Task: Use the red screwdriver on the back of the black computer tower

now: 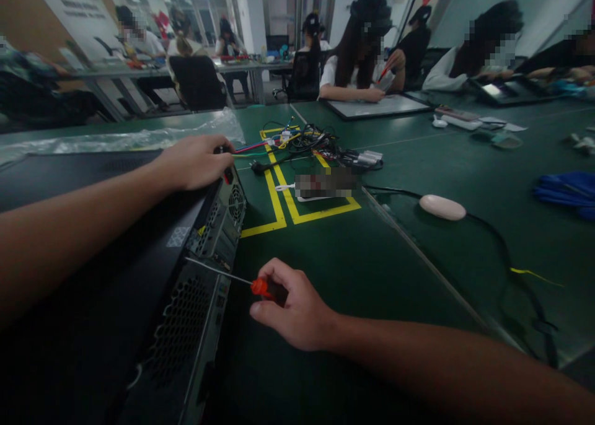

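Note:
A black computer case [83, 276] lies on its side on the green table [372, 270], its rear panel [218, 227] facing right. My left hand [195, 162] rests closed over the case's top rear corner, gripping the edge. My right hand [292, 307] is closed on a screwdriver [232, 278] with a red and black handle. Its thin metal shaft points left, and the tip touches the rear panel near the vent grille.
A tangle of coloured cables [307, 143] lies inside yellow floor-tape marks [283, 202] beyond the case. A white mouse [442, 207] with a black cord sits to the right, blue cloth [567, 192] at the far right. Clear plastic wrap [121, 140] lies behind the case. Several people sit across the table.

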### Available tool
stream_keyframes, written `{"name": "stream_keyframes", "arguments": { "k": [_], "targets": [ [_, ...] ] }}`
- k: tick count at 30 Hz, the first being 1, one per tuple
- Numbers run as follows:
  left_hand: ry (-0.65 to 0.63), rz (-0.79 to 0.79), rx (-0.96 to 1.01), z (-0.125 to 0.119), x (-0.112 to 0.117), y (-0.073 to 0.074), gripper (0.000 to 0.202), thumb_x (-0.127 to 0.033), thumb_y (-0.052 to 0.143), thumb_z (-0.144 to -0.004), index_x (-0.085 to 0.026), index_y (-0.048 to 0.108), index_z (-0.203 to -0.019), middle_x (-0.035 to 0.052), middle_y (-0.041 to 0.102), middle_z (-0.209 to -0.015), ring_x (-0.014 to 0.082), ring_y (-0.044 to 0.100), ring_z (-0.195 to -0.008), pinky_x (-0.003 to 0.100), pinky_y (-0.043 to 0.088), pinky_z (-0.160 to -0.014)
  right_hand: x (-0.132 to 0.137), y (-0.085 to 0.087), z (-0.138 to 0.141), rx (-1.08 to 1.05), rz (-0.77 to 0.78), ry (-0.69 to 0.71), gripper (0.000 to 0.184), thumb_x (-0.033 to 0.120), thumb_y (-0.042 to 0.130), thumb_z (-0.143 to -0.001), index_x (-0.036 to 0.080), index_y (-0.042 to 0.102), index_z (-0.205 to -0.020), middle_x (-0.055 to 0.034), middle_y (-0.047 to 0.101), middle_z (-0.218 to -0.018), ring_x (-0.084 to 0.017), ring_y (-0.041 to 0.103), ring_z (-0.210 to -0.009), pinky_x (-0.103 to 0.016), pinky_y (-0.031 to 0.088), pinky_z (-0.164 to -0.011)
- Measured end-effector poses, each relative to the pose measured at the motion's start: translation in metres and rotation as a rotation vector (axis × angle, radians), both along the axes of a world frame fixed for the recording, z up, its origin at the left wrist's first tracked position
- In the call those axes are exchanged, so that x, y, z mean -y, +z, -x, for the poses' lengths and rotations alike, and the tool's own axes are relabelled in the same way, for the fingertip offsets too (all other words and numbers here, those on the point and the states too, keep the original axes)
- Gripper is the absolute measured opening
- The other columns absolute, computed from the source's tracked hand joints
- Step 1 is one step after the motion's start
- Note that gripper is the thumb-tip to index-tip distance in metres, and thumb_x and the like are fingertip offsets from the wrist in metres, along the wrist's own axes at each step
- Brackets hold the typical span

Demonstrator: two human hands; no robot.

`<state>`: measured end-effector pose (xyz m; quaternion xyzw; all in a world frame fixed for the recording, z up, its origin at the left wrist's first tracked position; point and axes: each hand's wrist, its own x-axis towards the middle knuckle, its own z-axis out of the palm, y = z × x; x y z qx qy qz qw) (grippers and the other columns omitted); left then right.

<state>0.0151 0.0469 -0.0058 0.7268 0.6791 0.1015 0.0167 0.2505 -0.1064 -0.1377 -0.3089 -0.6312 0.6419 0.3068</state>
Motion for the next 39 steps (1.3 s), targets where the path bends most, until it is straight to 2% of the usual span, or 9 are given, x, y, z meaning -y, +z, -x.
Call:
{"name": "stream_keyframes", "arguments": {
  "k": [4, 9, 12, 16, 21, 26, 32, 39],
  "targets": [
    [-0.014, 0.026, -0.003, -0.0032, 0.0062, 0.0041, 0.05, -0.039, 0.043, -0.092, -0.019, 0.07, -0.129, 0.016, 0.072, -0.128, 0.0364, 0.064, -0.122, 0.053, 0.048, -0.109, 0.0008, 0.0008, 0.0003, 0.012, 0.011, -0.005, 0.026, 0.026, 0.077, -0.081, 0.023, 0.054, -0.094, 0.0071, 0.053, -0.074, -0.011, 0.048, -0.063, -0.024, 0.038, -0.057],
    [-0.002, 0.035, -0.008, -0.0044, 0.0088, 0.0056, 0.052, -0.04, 0.041, -0.093, -0.017, 0.07, -0.13, 0.0189, 0.072, -0.126, 0.0388, 0.065, -0.118, 0.055, 0.05, -0.105, 0.0025, 0.0018, 0.0019, 0.017, 0.008, -0.03, 0.026, 0.027, 0.077, -0.08, 0.022, 0.055, -0.092, 0.0079, 0.051, -0.071, -0.01, 0.046, -0.06, -0.024, 0.038, -0.056],
    [-0.01, 0.018, -0.006, -0.003, 0.0067, 0.0036, 0.054, -0.041, 0.044, -0.09, -0.018, 0.071, -0.131, 0.0166, 0.073, -0.127, 0.0379, 0.066, -0.119, 0.052, 0.05, -0.106, 0.0028, 0.003, 0.0031, 0.049, -0.015, -0.04, 0.023, 0.026, 0.076, -0.081, 0.022, 0.055, -0.09, 0.0077, 0.051, -0.07, -0.011, 0.046, -0.06, -0.025, 0.038, -0.056],
    [-0.003, -0.009, 0.018, -0.0004, 0.0041, 0.001, 0.052, -0.043, 0.05, -0.086, -0.025, 0.074, -0.128, 0.0108, 0.075, -0.128, 0.0379, 0.066, -0.121, 0.051, 0.051, -0.107, 0.0017, 0.0033, 0.0037, 0.061, -0.074, -0.063, 0.022, 0.025, 0.076, -0.082, 0.022, 0.056, -0.089, 0.0074, 0.051, -0.071, -0.011, 0.046, -0.062, -0.025, 0.038, -0.058],
    [-0.018, -0.032, 0.008, 0.0007, 0.0035, -0.0004, 0.052, -0.043, 0.049, -0.085, -0.025, 0.075, -0.127, 0.0106, 0.077, -0.126, 0.038, 0.067, -0.117, 0.052, 0.052, -0.105, 0.0015, -0.001, 0.003, 0.007, -0.09, -0.061, 0.025, 0.026, 0.076, -0.085, 0.022, 0.054, -0.095, 0.0067, 0.054, -0.077, -0.012, 0.048, -0.065, -0.025, 0.039, -0.059],
    [-0.041, -0.043, -0.01, 0.0028, 0.0039, -0.0008, 0.053, -0.045, 0.048, -0.087, -0.023, 0.074, -0.127, 0.0114, 0.076, -0.129, 0.0347, 0.068, -0.117, 0.046, 0.053, -0.104, 0.0031, -0.0052, 0.0025, -0.045, -0.13, -0.094, 0.025, 0.027, 0.075, -0.088, 0.023, 0.051, -0.097, 0.0065, 0.054, -0.079, -0.012, 0.051, -0.068, -0.024, 0.039, -0.062],
    [-0.026, -0.054, -0.019, 0.0009, 0.0081, 0.0018, 0.056, -0.05, 0.049, -0.085, -0.023, 0.075, -0.127, 0.01, 0.076, -0.13, 0.0316, 0.068, -0.12, 0.039, 0.052, -0.105, 0.0074, -0.0013, -0.0023, -0.061, -0.196, -0.101, 0.022, 0.029, 0.075, -0.091, 0.023, 0.053, -0.096, 0.0057, 0.058, -0.081, -0.013, 0.055, -0.071, -0.026, 0.042, -0.066],
    [-0.036, -0.044, 0.001, 0.0015, 0.0091, 0.0018, 0.058, -0.047, 0.051, -0.084, -0.019, 0.072, -0.131, 0.0131, 0.075, -0.134, 0.034, 0.068, -0.121, 0.043, 0.052, -0.107, 0.0045, -0.0059, -0.0036, -0.089, -0.304, -0.166, 0.018, 0.032, 0.076, -0.094, 0.021, 0.061, -0.09, 0.0043, 0.06, -0.082, -0.014, 0.055, -0.074, -0.028, 0.043, -0.072]
  ]
}}
